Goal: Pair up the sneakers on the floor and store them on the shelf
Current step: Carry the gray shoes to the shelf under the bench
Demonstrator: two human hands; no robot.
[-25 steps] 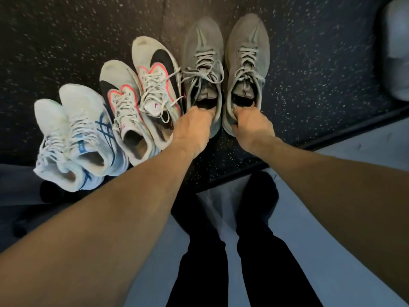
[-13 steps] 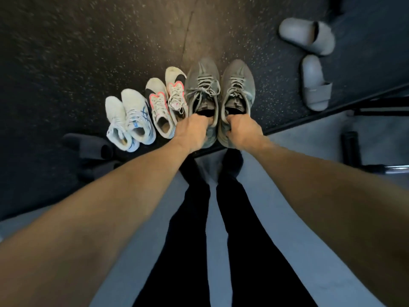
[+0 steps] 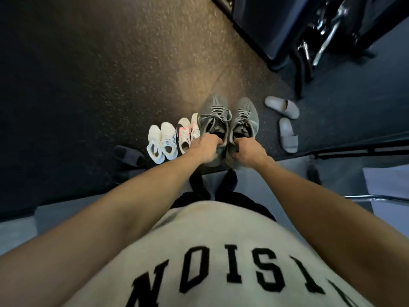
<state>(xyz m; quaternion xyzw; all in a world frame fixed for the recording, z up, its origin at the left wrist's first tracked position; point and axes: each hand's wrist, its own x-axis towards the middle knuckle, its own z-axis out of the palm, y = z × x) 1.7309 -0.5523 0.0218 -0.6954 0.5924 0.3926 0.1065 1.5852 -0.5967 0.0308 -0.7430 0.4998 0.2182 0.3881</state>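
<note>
Fingers (image 3: 218, 141) of our left hand (image 3: 204, 149) are curled into the collar of the left gray sneaker (image 3: 213, 119), gripping it; our right hand (image 3: 249, 152) pinches the heel collar of the right gray sneaker (image 3: 244, 120) the same way. Both gray shoes sit side by side, toes pointing away from us; we cannot tell if they are clear of the floor (image 3: 110, 74). Just left of them, on the floor, sits the white pair with pink and black (image 3: 184, 135), partly hidden by our left hand, then the white pair with blue marks (image 3: 162, 141). Right of the gray shoes, two gray slides (image 3: 285, 120) lie apart. Farther off, top right, dark equipment with chrome bars (image 3: 327, 25).
</note>
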